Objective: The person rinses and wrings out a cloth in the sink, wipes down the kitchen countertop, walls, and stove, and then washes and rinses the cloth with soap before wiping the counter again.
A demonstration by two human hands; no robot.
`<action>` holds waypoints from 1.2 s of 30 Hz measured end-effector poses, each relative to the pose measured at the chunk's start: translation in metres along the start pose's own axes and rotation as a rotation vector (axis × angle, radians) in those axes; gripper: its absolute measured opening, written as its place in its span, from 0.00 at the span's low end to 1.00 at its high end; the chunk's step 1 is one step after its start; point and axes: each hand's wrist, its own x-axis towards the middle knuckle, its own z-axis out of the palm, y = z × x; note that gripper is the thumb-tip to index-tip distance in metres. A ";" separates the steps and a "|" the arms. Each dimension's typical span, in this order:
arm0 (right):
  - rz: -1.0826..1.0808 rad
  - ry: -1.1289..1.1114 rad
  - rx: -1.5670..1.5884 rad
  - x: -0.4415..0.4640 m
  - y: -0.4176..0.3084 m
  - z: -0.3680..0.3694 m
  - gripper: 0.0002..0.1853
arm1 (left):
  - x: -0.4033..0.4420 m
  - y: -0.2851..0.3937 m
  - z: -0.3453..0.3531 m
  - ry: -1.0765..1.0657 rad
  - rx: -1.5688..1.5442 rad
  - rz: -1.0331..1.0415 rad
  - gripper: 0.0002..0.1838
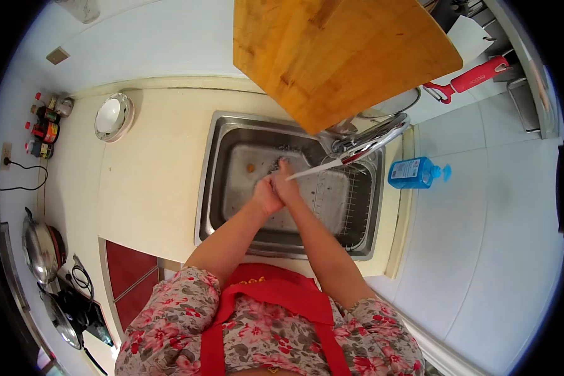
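My left hand [267, 196] and my right hand [284, 183] press together above the sink [238, 203]. The left hand's fingers curl against the right hand. The right hand's fingers point forward, away from me, and partly hide one another. Water [316, 169] runs from the chrome faucet [376, 139] onto the right hand. No object shows clearly between the hands. Below them, an orange-brown scrap [250, 168] and small dark bits lie on the sink floor.
A wire rack [357, 207] lines the sink's right side. A wooden board [344, 56] overhangs the back. Blue soap bottle [410, 173] stands at right; stacked bowls [111, 117] sit on the left counter [150, 163]. A red peeler [476, 76] hangs upper right. Pots [41, 250] stand far left.
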 end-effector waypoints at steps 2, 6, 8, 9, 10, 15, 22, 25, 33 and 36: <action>-0.809 0.325 -0.996 -0.016 0.042 0.022 0.22 | -0.022 0.005 0.021 0.198 0.296 0.130 0.22; -0.286 -0.015 -0.447 -0.028 -0.032 0.019 0.29 | 0.032 0.003 -0.039 0.062 0.275 0.227 0.23; -0.236 0.130 -0.482 -0.015 -0.035 -0.012 0.30 | 0.040 -0.010 -0.040 -0.007 0.112 -0.015 0.18; -0.239 0.132 -0.475 -0.010 -0.035 -0.017 0.30 | 0.033 -0.013 -0.030 -0.005 0.118 -0.012 0.18; -0.193 0.181 -0.377 -0.006 -0.035 -0.018 0.30 | 0.018 -0.013 -0.012 0.009 0.131 0.033 0.18; -0.312 0.130 -0.416 -0.042 -0.026 0.036 0.31 | 0.044 0.019 -0.027 0.202 0.256 0.229 0.17; -0.056 0.100 -0.505 -0.038 -0.055 -0.019 0.32 | 0.027 -0.003 -0.038 -0.076 0.156 0.015 0.16; 0.039 0.022 -0.592 -0.041 -0.065 -0.024 0.32 | 0.027 0.003 -0.033 0.051 0.314 0.058 0.14; -0.006 -0.032 0.027 -0.080 -0.068 -0.004 0.30 | 0.034 0.007 -0.039 0.130 0.493 0.221 0.07; -0.145 0.022 0.089 -0.064 -0.030 0.003 0.28 | 0.018 0.001 -0.018 0.292 0.486 0.242 0.08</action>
